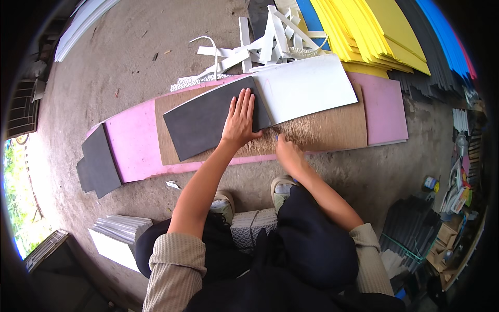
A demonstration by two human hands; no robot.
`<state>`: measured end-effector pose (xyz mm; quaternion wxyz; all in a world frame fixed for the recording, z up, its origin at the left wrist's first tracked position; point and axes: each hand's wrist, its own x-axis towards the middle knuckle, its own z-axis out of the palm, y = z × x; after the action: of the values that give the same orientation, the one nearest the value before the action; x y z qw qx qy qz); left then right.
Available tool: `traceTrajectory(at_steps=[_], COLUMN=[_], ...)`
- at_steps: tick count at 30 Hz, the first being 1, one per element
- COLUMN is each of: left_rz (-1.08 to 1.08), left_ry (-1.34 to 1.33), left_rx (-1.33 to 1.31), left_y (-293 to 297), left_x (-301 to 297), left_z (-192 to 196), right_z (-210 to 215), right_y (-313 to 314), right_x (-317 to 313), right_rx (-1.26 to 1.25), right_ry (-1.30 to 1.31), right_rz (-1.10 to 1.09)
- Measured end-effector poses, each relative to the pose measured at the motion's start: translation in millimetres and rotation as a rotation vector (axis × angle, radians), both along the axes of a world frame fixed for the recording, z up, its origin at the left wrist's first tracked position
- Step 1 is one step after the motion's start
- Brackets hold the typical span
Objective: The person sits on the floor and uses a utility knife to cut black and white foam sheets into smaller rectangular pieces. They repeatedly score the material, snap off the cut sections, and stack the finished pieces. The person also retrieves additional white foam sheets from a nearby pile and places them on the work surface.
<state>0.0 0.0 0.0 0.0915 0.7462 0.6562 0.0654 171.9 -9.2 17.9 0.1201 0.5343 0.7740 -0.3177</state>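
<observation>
One dark grey sheet [200, 122] lies just beside a white sheet [309, 86] on a brown board [327, 130]. The left hand [240, 123] rests flat on the dark one, fingers nearly together; the right hand [291, 155] curls its fingers nearby, around what I cannot tell.

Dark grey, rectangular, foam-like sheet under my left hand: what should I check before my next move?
1. Left hand flat on the dark grey sheet: ok.
2. Brown, wood-like rectangular board beneath the sheet: ok.
3. Right hand well away from the left: not ok, close together.
4. What the right hand grips: cannot tell, mostly hidden.
5. Visible gap before the white rectangular sheet: not ok, none shows.
</observation>
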Motion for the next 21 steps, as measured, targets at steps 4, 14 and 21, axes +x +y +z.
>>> traceTrajectory(at_steps=[4, 14, 21], left_rz=[0.003, 0.028, 0.018], left_ry=[-0.013, -0.083, -0.104], left_rx=[0.028, -0.053, -0.074], left_y=[6, 5, 10], left_x=[-1, 0, -5], left_z=[-2, 1, 0], right_z=[-5, 23, -6], right_y=[-1, 84, 130], right_x=[6, -33, -92], right_rx=[0.051, 0.182, 0.180], right_ry=[0.004, 0.139, 0.154], right_rz=[0.027, -0.004, 0.012])
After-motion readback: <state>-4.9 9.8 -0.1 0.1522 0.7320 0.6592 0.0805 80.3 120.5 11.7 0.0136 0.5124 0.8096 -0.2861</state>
